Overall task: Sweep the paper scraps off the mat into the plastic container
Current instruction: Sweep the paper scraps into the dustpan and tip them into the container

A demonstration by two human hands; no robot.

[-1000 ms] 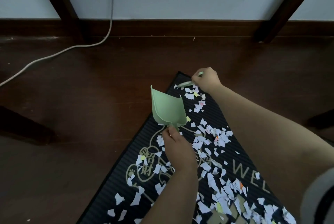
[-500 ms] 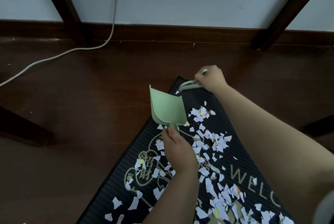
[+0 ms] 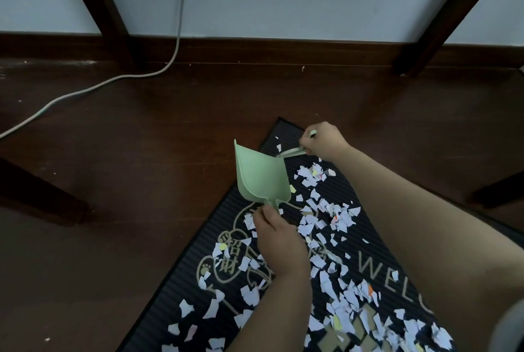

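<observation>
so the left grip (image 3: 276, 234) is curled round the stubby handle of the green plastic container (image 3: 262, 174), holding it tipped up, wide end pointing away from that grip, i guess so it's ready to drop in. right grip (image 3: 323, 140) is closed round a small green brush (image 3: 290, 152), its tip just beside the container's far edge. the paper scraps (image 3: 326, 215) lie between the two grips and behind them all down the mat (image 3: 187, 289), so starting from the far corner makes sense. no scraps showing in the container, basically everything left to do
</observation>
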